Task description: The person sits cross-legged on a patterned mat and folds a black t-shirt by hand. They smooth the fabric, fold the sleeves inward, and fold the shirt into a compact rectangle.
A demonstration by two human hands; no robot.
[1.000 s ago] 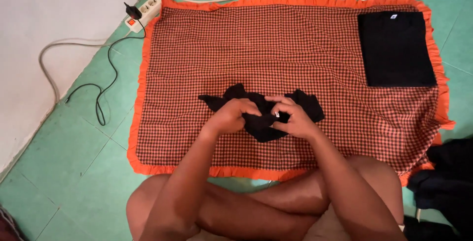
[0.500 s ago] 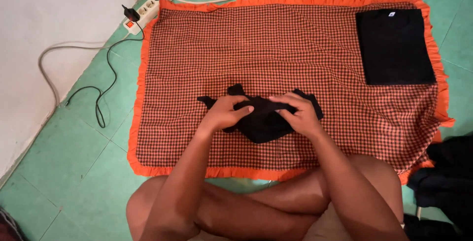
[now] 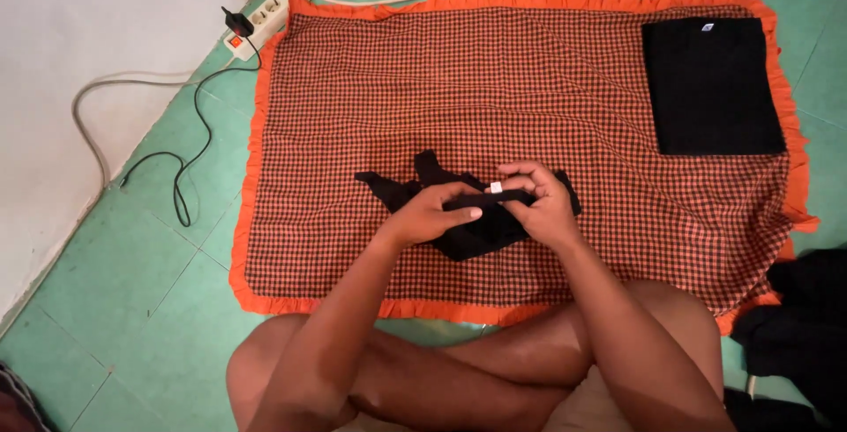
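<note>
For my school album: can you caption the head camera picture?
Two hands, left hand and right hand, hold a small black garment over a checked orange-frilled cloth.

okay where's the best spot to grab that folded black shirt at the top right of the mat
Probably the folded black shirt's near edge, coming from the person's side. It lies flat and square on the checked mat, nothing on it, so fingers could slide under that straight edge.

Both forearms reach fwd from crossed bare legs, converging at centre. Left hand (image 3: 432, 214) palm down, fingers (image 3: 460, 213) curled twd the right. Right hand (image 3: 538, 202) arched opposite, fingers (image 3: 516, 170) bent in a pinch; fingertips of both nearly meet.
</note>
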